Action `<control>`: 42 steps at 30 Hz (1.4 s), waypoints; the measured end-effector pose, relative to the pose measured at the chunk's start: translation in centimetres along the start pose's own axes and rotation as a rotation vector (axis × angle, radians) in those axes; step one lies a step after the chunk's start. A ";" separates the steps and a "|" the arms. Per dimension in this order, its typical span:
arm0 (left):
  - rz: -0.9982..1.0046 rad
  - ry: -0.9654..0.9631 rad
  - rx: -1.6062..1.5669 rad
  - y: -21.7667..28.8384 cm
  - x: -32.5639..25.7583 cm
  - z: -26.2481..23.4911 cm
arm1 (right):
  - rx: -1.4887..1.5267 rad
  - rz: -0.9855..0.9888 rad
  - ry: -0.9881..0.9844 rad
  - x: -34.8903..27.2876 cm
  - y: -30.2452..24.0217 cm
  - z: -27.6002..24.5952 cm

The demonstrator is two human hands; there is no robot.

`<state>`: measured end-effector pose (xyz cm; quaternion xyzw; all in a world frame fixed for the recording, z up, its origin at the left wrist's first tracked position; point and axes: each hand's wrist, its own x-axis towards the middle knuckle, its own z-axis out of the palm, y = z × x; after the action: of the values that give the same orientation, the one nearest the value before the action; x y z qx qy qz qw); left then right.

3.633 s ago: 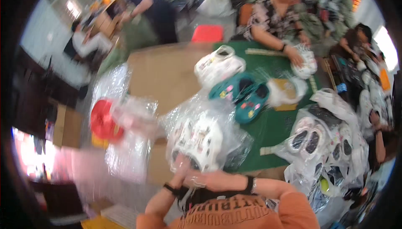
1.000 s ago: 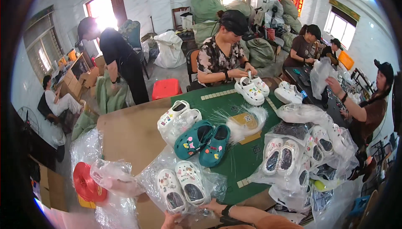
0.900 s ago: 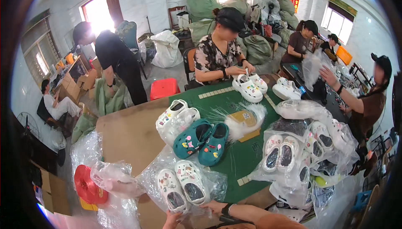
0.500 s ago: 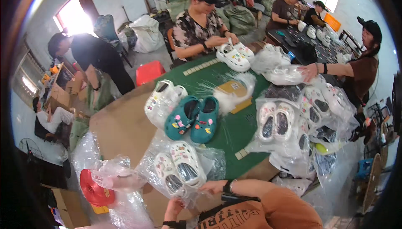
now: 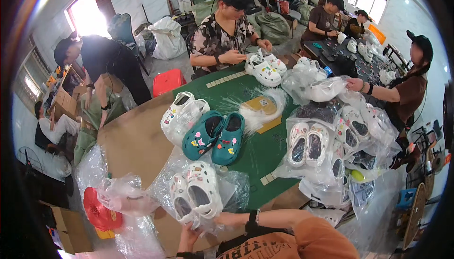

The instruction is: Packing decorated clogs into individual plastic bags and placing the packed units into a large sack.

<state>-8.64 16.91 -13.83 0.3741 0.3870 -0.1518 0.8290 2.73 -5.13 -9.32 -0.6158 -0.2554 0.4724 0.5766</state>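
Observation:
At the near edge of the table a pair of white clogs (image 5: 199, 190) with small charms lies partly inside a clear plastic bag (image 5: 235, 190), heels toward me. My left hand (image 5: 190, 234) is closed on the bag at the heel of the left clog. Beside the right clog's heel, my right hand (image 5: 228, 219) grips the bag edge too, its fingertips partly hidden by plastic. Just beyond sits a pair of teal clogs (image 5: 227, 138) with colourful charms, unbagged. Another white pair (image 5: 183, 112), partly wrapped in plastic, stands to their left.
Bagged white clogs (image 5: 307, 148) are piled at the table's right side. A tangle of clear fasteners (image 5: 253, 110) lies mid-table. A red stool (image 5: 101, 210) with plastic bags stands left. Across the table a co-worker (image 5: 227, 27) handles white clogs; another (image 5: 404, 88) reaches in from the right.
Both my hands and the bagged white clogs have shifted slightly left, and the clogs sit a little more upright. The co-worker across has let go of the white clogs, hands now apart above them.

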 end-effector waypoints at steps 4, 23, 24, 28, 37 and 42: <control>0.026 -0.071 -0.086 0.9 -1.7 0.7 | -0.383 -0.068 -0.176 -0.1 5.2 0.5; -0.182 -0.636 0.511 4.8 -2.3 18.0 | -0.645 -0.051 0.111 -19.2 -13.1 -10.6; -0.179 -0.636 0.508 4.5 -1.8 19.0 | -0.655 0.026 0.103 -20.2 -13.7 -11.3; -0.177 -0.575 0.482 3.4 -0.6 24.3 | -0.524 -0.152 0.364 -22.2 -11.6 -13.3; -0.308 -0.830 -0.055 3.7 1.9 26.0 | -0.256 0.118 0.274 -22.9 -14.3 -14.5; -0.348 -0.576 -0.217 1.9 3.5 25.7 | -0.052 0.021 0.237 -21.0 -13.1 -13.6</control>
<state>8.27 -0.64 -4.71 0.1540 0.2093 -0.3480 0.9008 8.76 -26.81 7.65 -0.6846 -0.1911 0.3956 0.5817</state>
